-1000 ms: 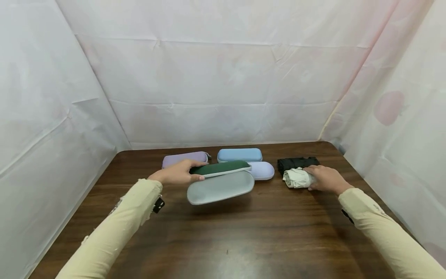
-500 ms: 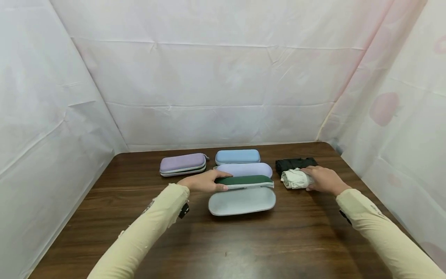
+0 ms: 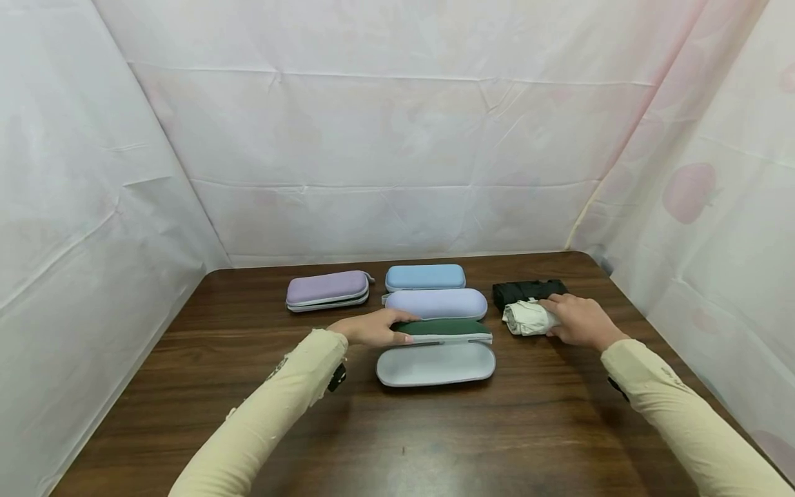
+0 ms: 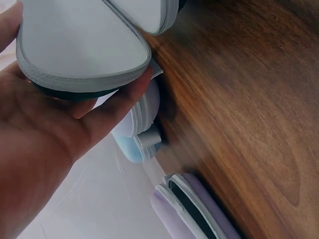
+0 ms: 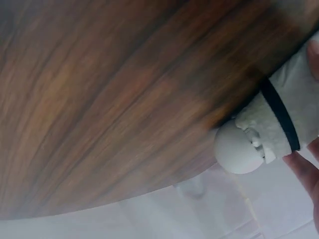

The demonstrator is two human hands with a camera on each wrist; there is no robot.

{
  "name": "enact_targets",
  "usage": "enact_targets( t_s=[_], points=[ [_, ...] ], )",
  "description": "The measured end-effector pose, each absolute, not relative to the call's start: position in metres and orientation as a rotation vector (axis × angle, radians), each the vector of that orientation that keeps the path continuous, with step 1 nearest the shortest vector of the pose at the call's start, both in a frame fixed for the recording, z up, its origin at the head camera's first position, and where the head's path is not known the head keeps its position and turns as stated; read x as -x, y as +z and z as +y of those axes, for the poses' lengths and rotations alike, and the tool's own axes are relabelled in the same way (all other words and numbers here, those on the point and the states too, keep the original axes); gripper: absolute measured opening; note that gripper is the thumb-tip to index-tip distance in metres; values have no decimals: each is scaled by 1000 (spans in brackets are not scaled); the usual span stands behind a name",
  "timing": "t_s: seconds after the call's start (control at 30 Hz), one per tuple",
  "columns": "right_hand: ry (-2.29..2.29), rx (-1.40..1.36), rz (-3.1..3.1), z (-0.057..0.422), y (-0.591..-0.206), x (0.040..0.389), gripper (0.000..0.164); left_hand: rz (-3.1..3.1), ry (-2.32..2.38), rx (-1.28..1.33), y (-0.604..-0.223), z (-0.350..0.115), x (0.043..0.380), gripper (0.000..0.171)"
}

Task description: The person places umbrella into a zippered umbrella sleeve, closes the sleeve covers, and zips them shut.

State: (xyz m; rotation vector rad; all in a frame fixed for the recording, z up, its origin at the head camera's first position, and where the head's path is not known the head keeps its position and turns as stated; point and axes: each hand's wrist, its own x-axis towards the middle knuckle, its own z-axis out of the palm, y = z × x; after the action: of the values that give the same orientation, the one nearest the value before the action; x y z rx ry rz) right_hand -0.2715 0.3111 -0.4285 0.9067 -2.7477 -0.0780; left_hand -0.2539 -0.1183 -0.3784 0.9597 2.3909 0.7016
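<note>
Sleeves (image 3: 267,414) of pale yellow cover both forearms, which reach in from the near corners over a dark brown wooden table (image 3: 404,442). Near the middle of it is a green case (image 3: 437,360), spread open like a clam, its light grey lining showing and its hinge running side to side. The left hand (image 3: 375,328) grips the case by its left end at the green half, thumb on the lining side and fingers behind on the green shell; whether that half touches the table I cannot tell. Well apart to the right, the right hand (image 3: 580,319) holds the right part of a rolled white umbrella (image 3: 528,317), which lies on the table. From the right wrist, a dark strap around the roll and a rounded white knob at its end are visible.

Just behind the green case lies a lavender case (image 3: 437,304), closed. To its left is a purple case (image 3: 328,288), partly unzipped, with a dark gap along its edge. Right behind the white umbrella is a black umbrella (image 3: 524,290), folded. Farther back, a blue case (image 3: 425,276) lies behind the lavender one. A creased white sheet (image 3: 385,138) hangs beyond the table's far edge.
</note>
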Motion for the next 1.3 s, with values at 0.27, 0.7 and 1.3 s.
enact_targets(
  t_s=[0.27,0.7,1.3],
  points=[
    [-137,-938,-2660,314,-428,272,58,2375,747,-891,-379,-116,252,55],
    [-88,-907,-2712,302,-411,254,56,2358,760,-841,-375,-116,250,54],
    [-102,-1076,-2553,271,-376,198,57,2340,802,-775,-377,-118,247,54]
  ],
)
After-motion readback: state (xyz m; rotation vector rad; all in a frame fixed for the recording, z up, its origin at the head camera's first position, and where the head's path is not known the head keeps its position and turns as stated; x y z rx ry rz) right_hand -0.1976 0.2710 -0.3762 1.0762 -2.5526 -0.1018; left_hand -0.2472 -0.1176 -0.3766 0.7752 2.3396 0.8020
